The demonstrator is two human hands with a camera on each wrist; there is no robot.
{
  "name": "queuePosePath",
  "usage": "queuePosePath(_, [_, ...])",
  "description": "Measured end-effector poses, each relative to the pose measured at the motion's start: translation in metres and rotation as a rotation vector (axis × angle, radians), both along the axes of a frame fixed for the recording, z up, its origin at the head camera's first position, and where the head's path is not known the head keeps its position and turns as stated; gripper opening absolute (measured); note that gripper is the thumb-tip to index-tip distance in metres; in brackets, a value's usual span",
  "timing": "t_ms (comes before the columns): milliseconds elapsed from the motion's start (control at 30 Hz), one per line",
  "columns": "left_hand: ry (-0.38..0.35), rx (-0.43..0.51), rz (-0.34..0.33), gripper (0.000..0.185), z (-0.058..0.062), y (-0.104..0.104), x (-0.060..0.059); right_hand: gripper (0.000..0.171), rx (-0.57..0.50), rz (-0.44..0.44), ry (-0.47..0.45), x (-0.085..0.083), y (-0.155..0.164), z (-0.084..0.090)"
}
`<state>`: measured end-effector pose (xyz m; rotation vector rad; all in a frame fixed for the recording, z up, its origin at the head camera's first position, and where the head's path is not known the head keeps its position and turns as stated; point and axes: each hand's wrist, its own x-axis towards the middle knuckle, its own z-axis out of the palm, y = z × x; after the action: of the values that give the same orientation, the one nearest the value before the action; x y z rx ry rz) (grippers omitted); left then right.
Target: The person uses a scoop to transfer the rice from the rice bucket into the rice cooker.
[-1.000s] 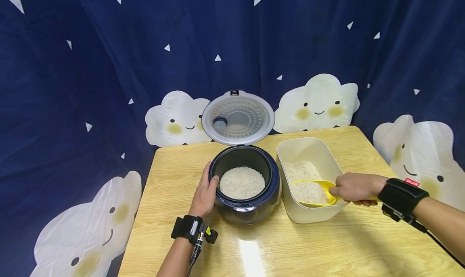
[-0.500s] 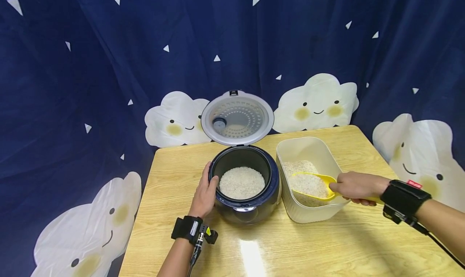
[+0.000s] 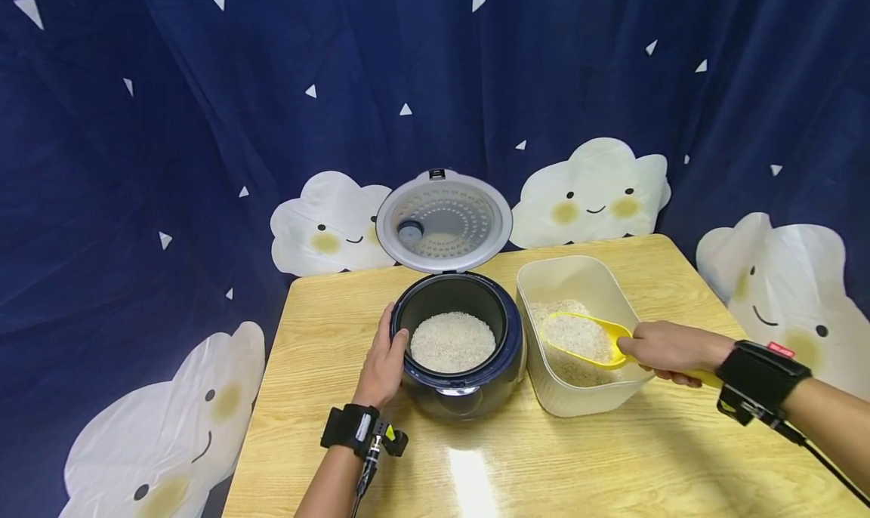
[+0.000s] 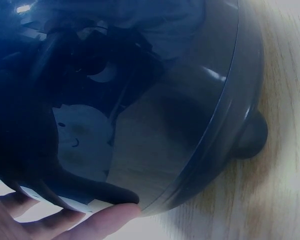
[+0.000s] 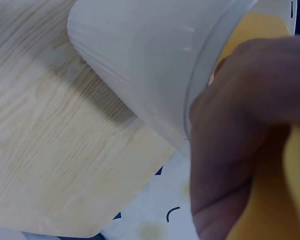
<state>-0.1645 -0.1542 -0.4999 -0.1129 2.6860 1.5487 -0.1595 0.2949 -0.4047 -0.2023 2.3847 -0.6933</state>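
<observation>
Right now your left hand (image 3: 383, 363) rests against the near-left side of the rice cooker (image 3: 459, 352), fingers laid fairly straight along its dark blue wall and thumb up at the rim; the left wrist view shows a fingertip touching the glossy curved shell just above the table (image 3: 340, 329). Inside the cooker's pot lies a flat bed of white rice (image 3: 452, 341), and the lid (image 3: 445, 221) stands open at the far side, its inner face turned toward you.

Your right hand (image 3: 662, 349) is clamped on the handle of the yellow scoop (image 3: 584, 337), fingers curled round it. The scoop's bowl is heaped with rice and sits above the rice in the cream container (image 3: 553, 280), inside its walls, toward the near-right part. From the right wrist view you see the container's pale wall just beside your knuckles.

The container stands just right of the cooker, the two almost touching. Behind the table hangs a dark blue curtain (image 3: 204, 87) with white clouds.
</observation>
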Motion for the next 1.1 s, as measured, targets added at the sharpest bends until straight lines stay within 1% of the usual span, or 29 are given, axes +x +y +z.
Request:
queuePosePath(167, [-0.011, 0.0, 0.002, 0.059, 0.0007, 0.0004, 0.0013, 0.049, -0.026, -0.018, -0.003, 0.0013, 0.0028, -0.0001])
queuePosePath(467, [-0.005, 0.009, 0.0, 0.059, -0.0006, -0.0013, 0.002, 0.049, -0.043, -0.034, 0.011, 0.0033, 0.0029, -0.001])
queuePosePath(733, [-0.006, 0.013, -0.004, 0.059, 0.0003, -0.0009, 0.0019, 0.046, -0.081, -0.064, -0.014, 0.0057, 0.0044, 0.0004])
queuePosePath(933, [-0.002, 0.011, -0.003, 0.059, 0.0007, -0.0009, 0.0012, 0.047, -0.118, -0.061, -0.018, 0.0052, 0.0059, 0.0017])
queuePosePath(1100, [-0.002, 0.004, -0.001, 0.059, 0.0, -0.0001, 0.0003, 0.048, -0.126, -0.057, -0.009, 0.0037, 0.0058, 0.0027])
